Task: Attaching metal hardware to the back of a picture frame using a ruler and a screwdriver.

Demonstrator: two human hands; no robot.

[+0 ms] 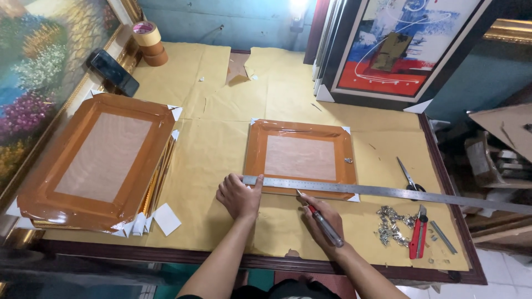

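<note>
My left hand [239, 196] presses flat, fingers spread, on the ruler [388, 192] along the frame [300, 158]'s near edge. Right hand [324, 221] pinches the knife [321, 220], tip at the ruler; paper [221, 149] below looks uncut.

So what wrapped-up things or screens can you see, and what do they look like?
Wrapped frame: table middle, under the steel ruler; brown tape border, white corner guards.
Stack of wrapped frames: table left; bigger, same brown wrap.
Phone: far left, against a gilt frame; dark, screen off.
Tape rolls: far left corner; tan, stacked.
</note>
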